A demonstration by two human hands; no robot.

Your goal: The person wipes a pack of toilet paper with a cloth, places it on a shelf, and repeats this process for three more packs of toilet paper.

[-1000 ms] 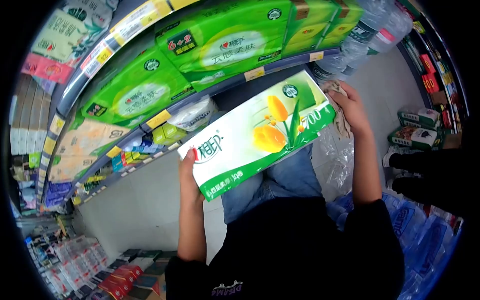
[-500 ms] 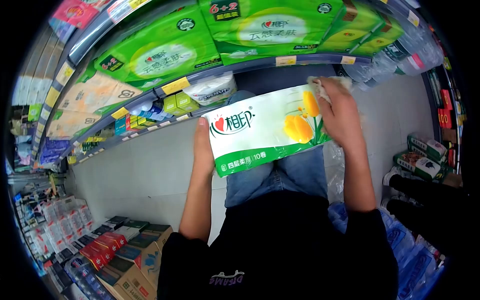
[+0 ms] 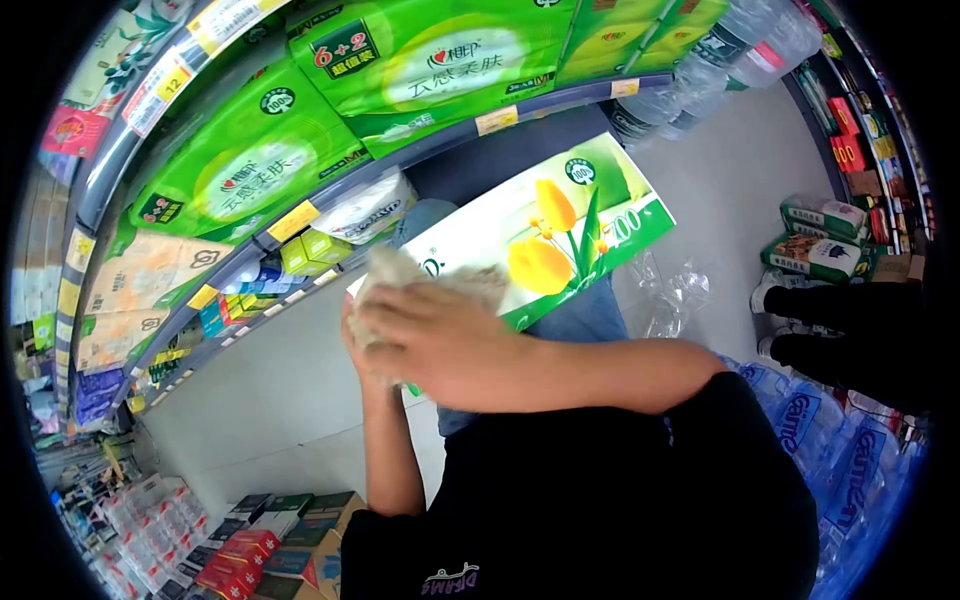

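A long white and green pack of toilet paper [image 3: 625, 175], printed with yellow tulips, is tilted in front of me with its right end raised. My left hand [image 3: 356, 345] grips the pack's left end, mostly hidden behind my other arm and the rag. My right hand [image 3: 440, 335] reaches across my body, closed on a greyish-beige rag [image 3: 395, 268] that presses against the left part of the pack's front. Motion blurs the rag and the fingers, and they cover most of the printed logo.
Green tissue packs [image 3: 470, 75] fill the shelf ahead, above a smaller white pack [image 3: 365, 210]. Large water bottles [image 3: 720, 60] stand at upper right. Clear plastic wrap [image 3: 665, 300] lies on the floor. Another person's legs [image 3: 835, 310] are at right, boxes [image 3: 240, 560] at lower left.
My right hand has swept the rag from the pack's right end across to its left end. The pack has tilted, its right end rising. My view has shifted rightward.
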